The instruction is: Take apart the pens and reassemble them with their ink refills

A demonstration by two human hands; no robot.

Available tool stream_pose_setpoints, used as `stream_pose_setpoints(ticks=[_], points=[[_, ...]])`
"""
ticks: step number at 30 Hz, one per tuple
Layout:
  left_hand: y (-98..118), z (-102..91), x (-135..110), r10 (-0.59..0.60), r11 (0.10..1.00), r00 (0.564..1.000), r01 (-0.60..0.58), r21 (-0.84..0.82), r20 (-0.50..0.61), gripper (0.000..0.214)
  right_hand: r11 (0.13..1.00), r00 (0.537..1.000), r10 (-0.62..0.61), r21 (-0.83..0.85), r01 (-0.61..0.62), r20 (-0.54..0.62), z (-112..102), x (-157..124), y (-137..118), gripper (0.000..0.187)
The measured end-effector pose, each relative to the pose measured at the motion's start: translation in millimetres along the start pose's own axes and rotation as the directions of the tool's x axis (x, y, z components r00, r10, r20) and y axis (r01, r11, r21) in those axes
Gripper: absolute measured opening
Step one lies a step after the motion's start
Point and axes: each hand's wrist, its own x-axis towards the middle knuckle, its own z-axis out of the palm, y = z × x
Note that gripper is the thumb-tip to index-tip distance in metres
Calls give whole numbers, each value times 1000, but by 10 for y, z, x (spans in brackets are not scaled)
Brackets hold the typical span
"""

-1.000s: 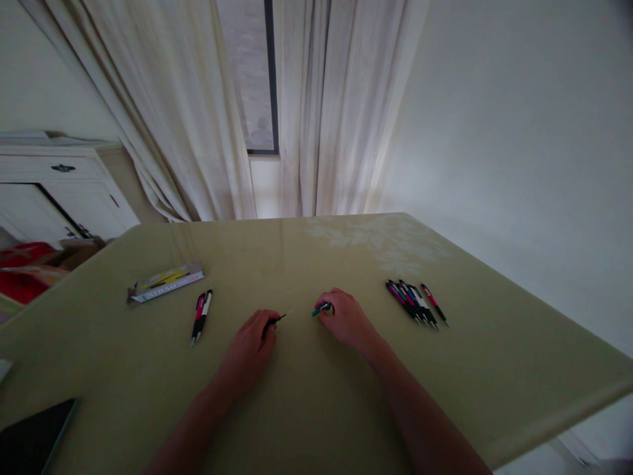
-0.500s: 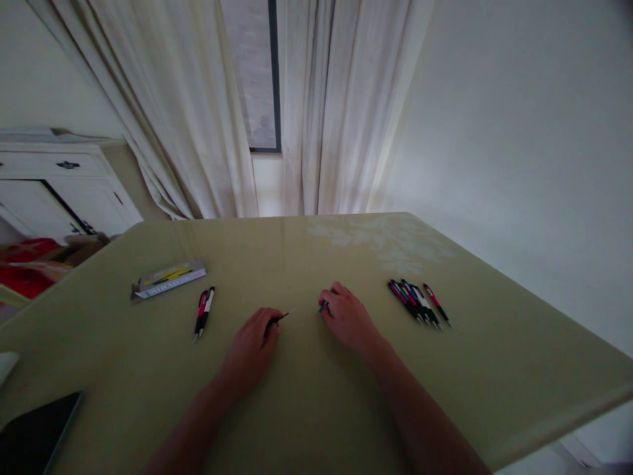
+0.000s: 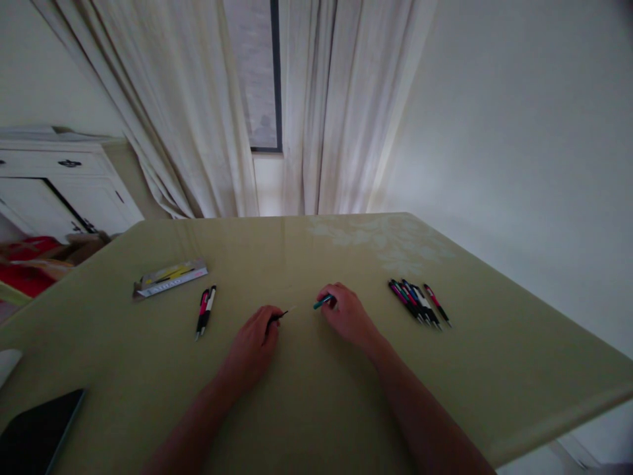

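Farthest left, a dark flat screen (image 3: 34, 429) lies at the near corner of the olive-green table (image 3: 316, 409). Farther back on the cloth is a flat pen box (image 3: 171, 278), set at a slant. Just right of it, two pens (image 3: 205, 311) lie side by side, one pink and one white, touching along their length.

Next comes the person's left hand (image 3: 254, 343), resting knuckles-up on the cloth near the middle of the table. Its fingers are curled in and pinch a thin black pen piece (image 3: 277, 316), whose pale tip sticks out to the right.

A small gap of bare cloth separates that tip from the teal pen piece (image 3: 323, 303), which points back toward it. The right hand (image 3: 349, 316) holds this teal piece, fingers folded closed around it so that only the left end shows. This hand also rests on the table, and the two hands are near each other without touching.

Well to the right, a row of pens (image 3: 418, 302) in pink, blue, black and red lies packed together.
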Motion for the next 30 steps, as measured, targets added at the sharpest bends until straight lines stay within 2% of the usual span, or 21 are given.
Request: stream_pose_setpoints(ticks=[2,6,9,12,14,16,19,21,22,24,26,30], points=[[18,-10,8,-59,997,998,58,-56,-27,19,972,998,67,226,-67,8,14,19,7,15],[44,10,26,-118,971,991,102,-217,-61,20,780,989,112,608,-147,95,75,7,-41,6],[67,62,49,-120,947,991,98,-306,-55,35,655,985,79,737,-167,154,210,-38,-113,16],[70,101,75,-118,929,992,91,-358,-54,39,638,978,52,747,-189,203,384,-64,-184,26],[51,106,87,-135,919,989,101,-382,-63,38,670,977,34,721,-179,211,433,-46,-218,30],[25,97,95,-164,910,983,118,-398,-83,40,711,987,37,690,-137,158,357,-3,-233,28],[-3,80,98,-194,902,975,132,-412,-113,48,831,995,82,555,-39,-53,-19,35,-188,21],[-7,78,100,-195,897,972,124,-425,-129,51,931,977,93,364,-19,-189,-359,-21,-96,19],[-6,81,102,-195,895,971,120,-430,-135,52,966,972,91,258,-33,-216,-519,-82,-31,17],[-5,94,109,-193,896,969,110,-430,-153,52,997,975,82,33,-77,-206,-764,-263,128,14],[-7,110,121,-188,903,967,101,-418,-170,50,979,978,117,-143,-142,-172,-875,-486,289,10],[-13,126,143,-155,902,973,69,-426,-169,42,935,967,215,-257,-245,-139,-780,-849,475,6]])
